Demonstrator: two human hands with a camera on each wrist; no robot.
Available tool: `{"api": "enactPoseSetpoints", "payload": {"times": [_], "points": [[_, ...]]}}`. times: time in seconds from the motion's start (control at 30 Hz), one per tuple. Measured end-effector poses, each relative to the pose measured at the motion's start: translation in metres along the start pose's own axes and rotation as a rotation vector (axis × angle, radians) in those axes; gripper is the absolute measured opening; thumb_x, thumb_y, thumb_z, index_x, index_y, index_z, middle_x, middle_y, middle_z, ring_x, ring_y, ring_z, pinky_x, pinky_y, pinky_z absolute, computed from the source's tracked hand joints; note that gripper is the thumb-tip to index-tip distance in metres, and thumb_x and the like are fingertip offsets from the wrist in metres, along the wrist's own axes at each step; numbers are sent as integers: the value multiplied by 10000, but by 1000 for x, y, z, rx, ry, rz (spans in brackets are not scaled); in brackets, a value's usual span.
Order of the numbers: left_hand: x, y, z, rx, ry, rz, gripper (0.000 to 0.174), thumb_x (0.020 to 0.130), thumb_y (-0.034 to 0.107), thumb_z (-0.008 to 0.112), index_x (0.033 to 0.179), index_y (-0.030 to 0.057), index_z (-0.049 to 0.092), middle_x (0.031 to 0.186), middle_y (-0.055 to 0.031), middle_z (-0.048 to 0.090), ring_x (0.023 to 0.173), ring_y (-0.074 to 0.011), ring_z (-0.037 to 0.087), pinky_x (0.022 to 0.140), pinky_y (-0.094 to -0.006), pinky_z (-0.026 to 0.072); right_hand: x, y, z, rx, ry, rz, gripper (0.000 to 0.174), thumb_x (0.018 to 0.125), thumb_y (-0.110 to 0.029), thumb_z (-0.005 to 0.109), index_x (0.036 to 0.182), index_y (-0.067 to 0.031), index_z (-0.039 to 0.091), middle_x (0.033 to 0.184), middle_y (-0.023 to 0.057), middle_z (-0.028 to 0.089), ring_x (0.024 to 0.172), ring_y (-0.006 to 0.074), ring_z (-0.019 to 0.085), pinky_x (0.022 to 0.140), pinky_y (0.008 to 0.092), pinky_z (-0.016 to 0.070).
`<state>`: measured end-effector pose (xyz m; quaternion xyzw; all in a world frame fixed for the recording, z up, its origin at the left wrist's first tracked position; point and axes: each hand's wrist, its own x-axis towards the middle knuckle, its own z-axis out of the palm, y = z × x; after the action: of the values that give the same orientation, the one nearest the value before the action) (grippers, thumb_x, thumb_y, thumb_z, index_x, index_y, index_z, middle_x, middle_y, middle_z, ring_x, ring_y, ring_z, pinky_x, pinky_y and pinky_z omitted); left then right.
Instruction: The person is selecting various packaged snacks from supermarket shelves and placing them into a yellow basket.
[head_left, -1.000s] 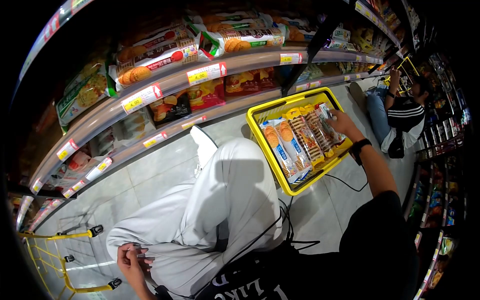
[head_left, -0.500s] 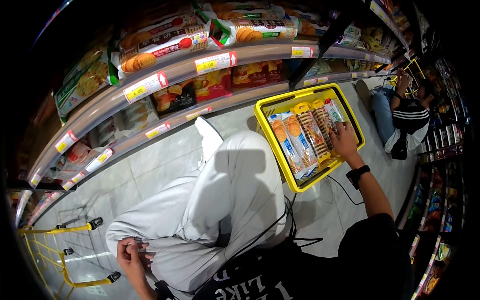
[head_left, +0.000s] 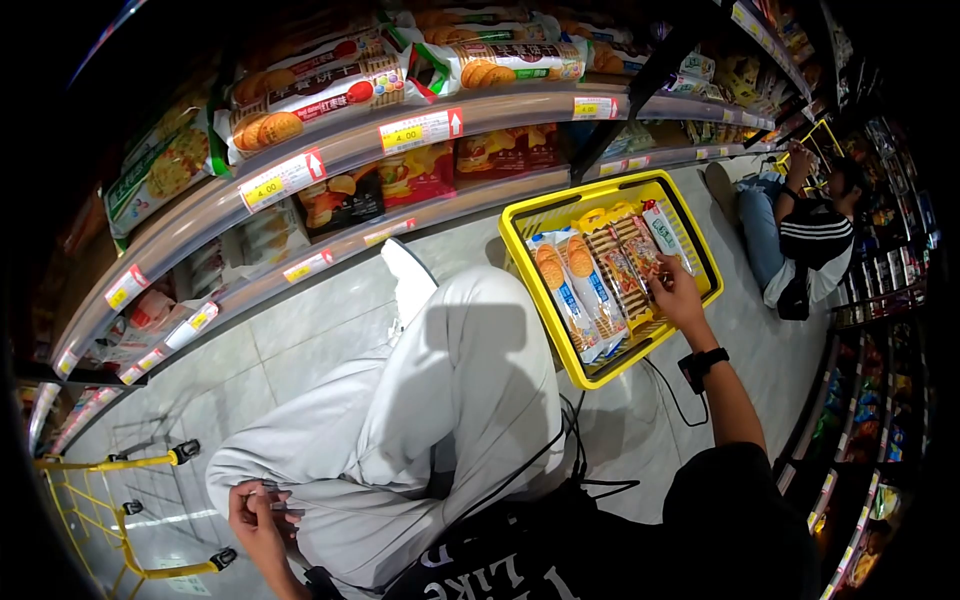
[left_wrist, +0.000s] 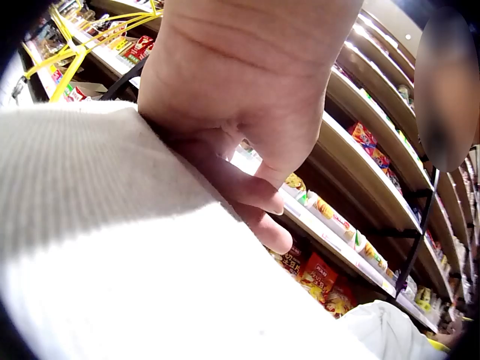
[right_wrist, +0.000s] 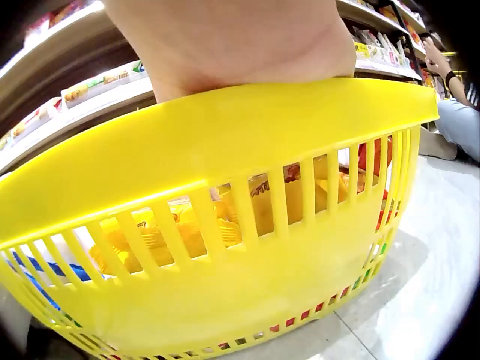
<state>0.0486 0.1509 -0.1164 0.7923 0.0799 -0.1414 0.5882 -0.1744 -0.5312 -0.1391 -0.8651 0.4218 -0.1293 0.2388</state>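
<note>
While a long shelf (head_left: 350,153) curves past, a yellow basket (right_wrist: 247,285) stands on the floor (head_left: 310,320) beside the person's legs (head_left: 490,340), holding a row of biscuit packets (head_left: 617,268), 2 of them white and blue. At that row, the right hand (head_left: 682,300) reaches in, bent fingertips against a packet; I cannot tell whether they pinch it. The left hand (head_left: 258,515) rests on a leg, fingers loosely curled around nothing. Pressing hard could crush the biscuits, and tugging slick wrapping could skew its neighbours.

Basket (right_wrist: 225,135) around right fingers (head_left: 672,284): smooth plastic. Biscuit packs (head_left: 596,290) beside them: glossy film. Trousers (left_wrist: 90,180) under left fingers (left_wrist: 268,231): matt ribbed cloth.
</note>
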Motion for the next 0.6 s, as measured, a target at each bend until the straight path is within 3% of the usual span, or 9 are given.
{"api": "enactPoseSetpoints", "payload": {"times": [0.23, 0.33, 0.43, 0.6], "points": [[0, -1, -1, 9, -5, 0, 187, 1019, 218, 569, 1075, 46, 521, 794, -140, 706, 446, -148, 609, 332, -224, 372, 5, 4, 5, 71, 77, -193, 376, 919, -82, 626, 1272, 9, 537, 1110, 213, 640, 1015, 323, 639, 881, 392, 514], [-1, -2, -1, 1, -7, 17, 202, 1014, 229, 584, 1069, 44, 524, 790, -138, 701, 442, -147, 603, 335, -221, 370, 8, 13, 8, -252, 469, -219, 410, 898, -94, 623, 1262, 66, 526, 1166, 234, 580, 1094, 422, 523, 968, 483, 424], [-2, -1, 2, -6, 9, 19, 202, 1013, 228, 587, 1062, 40, 528, 786, -135, 699, 437, -142, 596, 334, -218, 366, 11, 19, 3, -281, 301, -96, 465, 901, -154, 619, 1298, 69, 523, 1194, 233, 565, 1113, 424, 517, 963, 484, 419], [-2, -2, 1, -8, 9, 9, 197, 1014, 225, 586, 1055, 39, 533, 784, -132, 698, 435, -137, 590, 336, -215, 365, 7, 10, 4, -439, 247, -38, 454, 891, -189, 614, 1290, 22, 577, 1187, 208, 578, 1097, 414, 521, 964, 481, 415]]}}
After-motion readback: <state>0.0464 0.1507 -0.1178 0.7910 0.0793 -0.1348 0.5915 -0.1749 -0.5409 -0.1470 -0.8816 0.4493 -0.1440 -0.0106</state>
